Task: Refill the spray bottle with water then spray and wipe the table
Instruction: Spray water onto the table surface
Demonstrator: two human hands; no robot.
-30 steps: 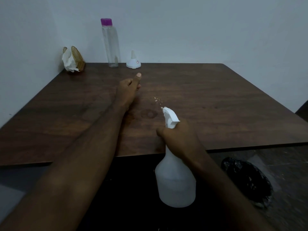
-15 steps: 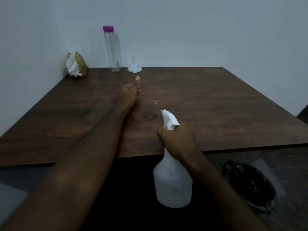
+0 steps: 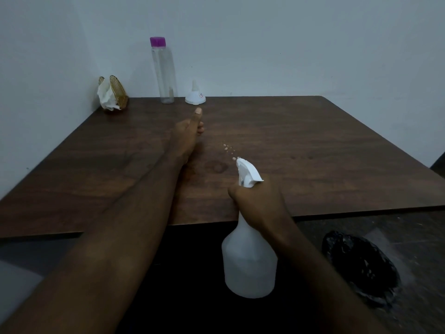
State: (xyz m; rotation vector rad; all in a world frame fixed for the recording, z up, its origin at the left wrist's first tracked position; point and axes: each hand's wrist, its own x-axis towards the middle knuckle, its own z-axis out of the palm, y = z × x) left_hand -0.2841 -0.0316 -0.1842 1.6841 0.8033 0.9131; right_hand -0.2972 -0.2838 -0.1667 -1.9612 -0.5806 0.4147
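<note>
My right hand [image 3: 260, 203] grips the neck of a white spray bottle [image 3: 250, 263], held over the front edge of the dark wooden table [image 3: 325, 153]; its nozzle points toward the table's middle. A few small crumbs [image 3: 226, 147] and a faint ring stain [image 3: 216, 167] lie just ahead of the nozzle. My left hand [image 3: 186, 133] rests on the table to the left of the crumbs, fingers curled, thumb pointing away. A napkin holder with white tissue [image 3: 111, 97] stands in the far left corner.
A tall clear bottle with a purple cap [image 3: 163, 71] and a white funnel turned upside down [image 3: 195, 96] stand at the back edge by the wall. A black bin [image 3: 361, 263] sits on the floor at the right, below the table.
The view has tilted down slightly, so the back objects sit lower in frame. My left hand stays on the table and my right hand keeps the bottle in nearly the same place.
</note>
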